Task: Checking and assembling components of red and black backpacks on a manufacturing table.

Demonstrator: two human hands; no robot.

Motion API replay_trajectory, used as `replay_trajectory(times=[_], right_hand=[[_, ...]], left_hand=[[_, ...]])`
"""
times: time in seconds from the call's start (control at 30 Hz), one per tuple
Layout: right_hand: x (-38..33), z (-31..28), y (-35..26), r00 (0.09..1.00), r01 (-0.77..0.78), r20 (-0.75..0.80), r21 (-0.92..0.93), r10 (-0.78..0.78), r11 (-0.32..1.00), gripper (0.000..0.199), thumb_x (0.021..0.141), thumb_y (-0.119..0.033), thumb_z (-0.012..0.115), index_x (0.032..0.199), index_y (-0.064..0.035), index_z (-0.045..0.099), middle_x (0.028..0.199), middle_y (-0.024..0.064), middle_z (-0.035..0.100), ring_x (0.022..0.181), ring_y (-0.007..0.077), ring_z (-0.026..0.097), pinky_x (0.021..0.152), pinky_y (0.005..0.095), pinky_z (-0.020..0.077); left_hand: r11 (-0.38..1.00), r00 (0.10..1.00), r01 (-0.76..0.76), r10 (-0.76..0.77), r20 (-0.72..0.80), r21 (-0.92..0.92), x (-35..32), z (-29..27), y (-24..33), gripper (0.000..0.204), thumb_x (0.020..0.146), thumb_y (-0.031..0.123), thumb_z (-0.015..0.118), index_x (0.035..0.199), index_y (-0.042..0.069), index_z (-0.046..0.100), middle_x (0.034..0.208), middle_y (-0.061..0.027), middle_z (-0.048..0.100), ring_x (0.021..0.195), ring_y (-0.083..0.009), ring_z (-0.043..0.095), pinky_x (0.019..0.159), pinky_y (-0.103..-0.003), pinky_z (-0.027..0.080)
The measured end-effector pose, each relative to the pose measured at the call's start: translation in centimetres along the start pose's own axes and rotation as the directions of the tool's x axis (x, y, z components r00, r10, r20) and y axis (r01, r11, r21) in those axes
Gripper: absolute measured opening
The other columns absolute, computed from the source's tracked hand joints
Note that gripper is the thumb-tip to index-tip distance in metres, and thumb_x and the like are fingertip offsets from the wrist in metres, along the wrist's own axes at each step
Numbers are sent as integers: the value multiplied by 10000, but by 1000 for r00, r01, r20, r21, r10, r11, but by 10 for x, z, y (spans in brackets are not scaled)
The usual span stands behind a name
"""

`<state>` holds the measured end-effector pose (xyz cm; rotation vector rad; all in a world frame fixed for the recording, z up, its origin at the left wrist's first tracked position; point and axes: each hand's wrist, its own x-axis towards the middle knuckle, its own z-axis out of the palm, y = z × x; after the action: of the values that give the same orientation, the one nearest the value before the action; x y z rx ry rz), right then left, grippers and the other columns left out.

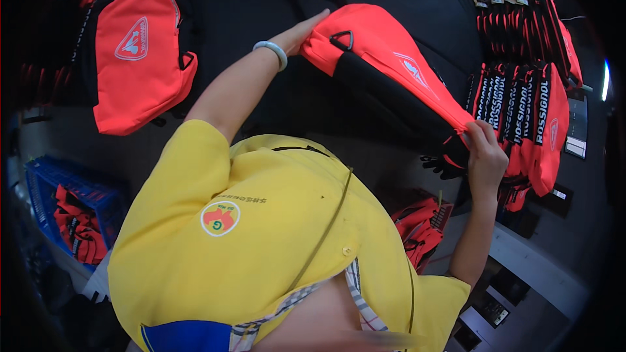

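Stretched between my two hands is a coral-red and black bag (398, 58) with a pale printed emblem and a black D-ring near its wide end. My left hand (306, 31), a pale bangle at its wrist, holds the wide end; some of its fingers are hidden behind the fabric. Closed on the narrow end, at the right, is my right hand (486, 150). The bag slants down from upper left to lower right over the dark table (261, 0). A similar coral-red bag (140, 58) lies flat to the left of my left arm.
Stacked coral-red and black bags (521, 104) with white lettering line the right side. More stand at the far left (78, 0). A blue crate (49, 189) with red and black pieces sits at lower left; another red pile (420, 228) is beside my right side.
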<state>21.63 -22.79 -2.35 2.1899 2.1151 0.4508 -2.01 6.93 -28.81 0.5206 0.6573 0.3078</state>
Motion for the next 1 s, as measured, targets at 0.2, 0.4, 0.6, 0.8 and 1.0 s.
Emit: replay_trajectory(times=[0.2,0.4,0.6,0.8,1.0], right_hand=[[33,23,71,981,-141,-127,72,149,987,171,892,-7,526,1003,-89,627,992,71,652,863,304,656,709,386,518],[73,97,111,935,-102,-323,149,146,984,195,922,-17,505,1054,-54,643,1044,112,674,971,295,652,860,357,506],[106,67,-65,983,108,-179,720,34,685,268,879,-120,622,1128,-22,621,1218,167,594,1112,365,568,991,406,439],[98,81,-172,989,144,-111,560,-99,816,264,855,-262,698,953,-23,640,874,135,647,823,317,622,711,382,504],[100,103,-117,953,87,-279,625,118,775,221,908,-190,640,782,-11,614,700,145,596,634,315,571,584,396,436]], left_hand=[[964,965,-259,260,12,-57,-28,43,-15,356,977,217,514,1264,8,535,1210,-116,631,1082,-201,630,954,-349,500],[781,797,-603,598,-84,-160,-153,104,-19,514,892,177,638,1321,-9,426,1247,-125,573,1119,-221,592,958,-337,482],[900,923,-367,322,209,234,-180,91,-89,511,833,123,710,1296,41,509,1146,-82,616,1010,-148,597,826,-296,517],[682,973,-139,-42,228,718,-178,90,-77,493,847,127,682,1307,44,523,1176,-107,626,1068,-188,586,902,-310,476],[897,895,-442,441,67,1,-192,35,-73,387,841,89,570,1225,50,550,1216,-109,596,1165,-219,567,947,-335,464]])
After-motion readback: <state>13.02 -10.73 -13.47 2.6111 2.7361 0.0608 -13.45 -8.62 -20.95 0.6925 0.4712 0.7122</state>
